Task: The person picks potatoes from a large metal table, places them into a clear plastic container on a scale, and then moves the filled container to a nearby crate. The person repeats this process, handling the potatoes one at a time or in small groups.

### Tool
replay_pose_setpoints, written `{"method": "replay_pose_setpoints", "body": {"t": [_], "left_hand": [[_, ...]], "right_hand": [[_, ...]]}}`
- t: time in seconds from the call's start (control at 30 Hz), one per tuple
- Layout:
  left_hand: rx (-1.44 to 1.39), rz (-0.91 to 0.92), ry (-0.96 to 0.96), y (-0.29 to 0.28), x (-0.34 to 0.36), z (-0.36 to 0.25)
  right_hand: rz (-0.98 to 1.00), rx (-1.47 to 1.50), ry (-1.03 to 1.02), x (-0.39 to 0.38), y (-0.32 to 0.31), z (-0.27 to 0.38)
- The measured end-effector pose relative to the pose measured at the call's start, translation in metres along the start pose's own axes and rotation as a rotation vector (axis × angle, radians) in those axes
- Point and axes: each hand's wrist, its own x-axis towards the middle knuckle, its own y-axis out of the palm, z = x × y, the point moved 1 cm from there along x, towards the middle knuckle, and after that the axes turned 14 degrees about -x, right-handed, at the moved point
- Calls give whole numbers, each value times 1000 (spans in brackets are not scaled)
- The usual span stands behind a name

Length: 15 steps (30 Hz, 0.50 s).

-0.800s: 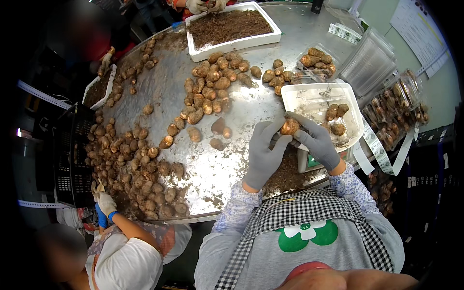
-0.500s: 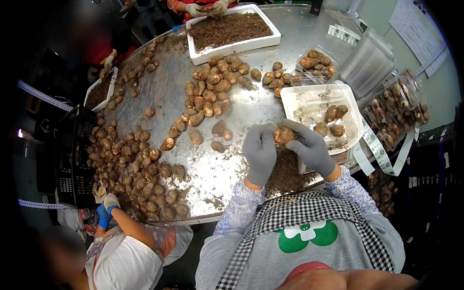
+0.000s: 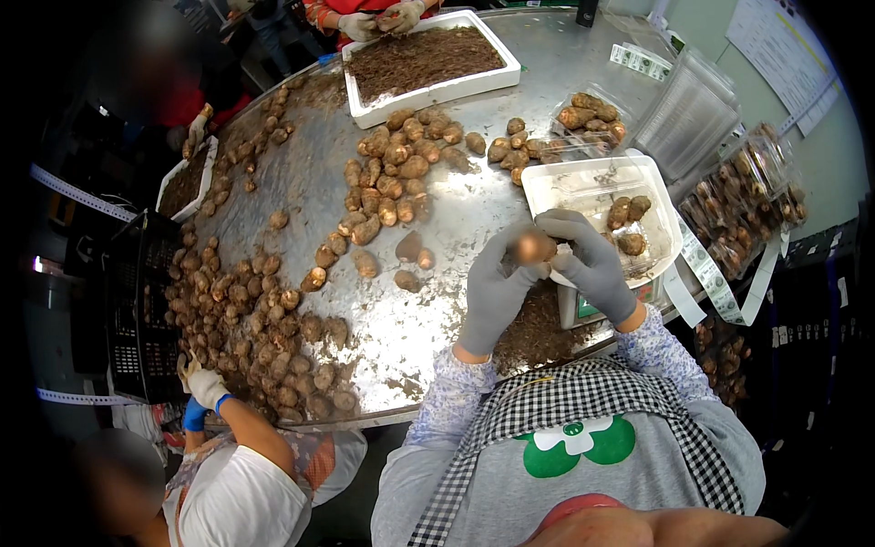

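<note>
Both my hands, in grey gloves, meet above the table just left of a white tray [image 3: 670,232]. Between them is a brown taro [image 3: 532,246], slightly blurred. My left hand [image 3: 497,287] grips it from the left, fingers curled around it. The fingers of my right hand [image 3: 597,269] close on its right side. A small pale bit shows by the right thumb; I cannot make out what it is. In the tray lie a few taros [image 3: 631,243] on clear plastic, partly hidden by my right hand. Beneath the tray, a scale [image 3: 583,308] with a green panel partly shows.
A pile of taros [image 3: 392,169] sits mid-table, a larger one [image 3: 246,310] at left. Filled clear packs [image 3: 743,205], stacked empty boxes [image 3: 693,105] and a label strip [image 3: 706,260] are at right. Co-workers' gloved hands work by a soil-filled foam box [image 3: 428,59] and a black crate [image 3: 146,310].
My hands have shifted slightly, with the taro turned between them and the right hand now covering more of the tray. The near-left co-worker's gloved hands have moved slightly.
</note>
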Motion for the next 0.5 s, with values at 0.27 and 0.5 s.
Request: {"method": "replay_pose_setpoints", "body": {"t": [0.27,0.5], "left_hand": [[528,59,344,12,10,7],[391,86,83,21,24,24]], "right_hand": [[-175,-175,42,2,-9,2],[-410,-378,392,-1,-53,-35]]}}
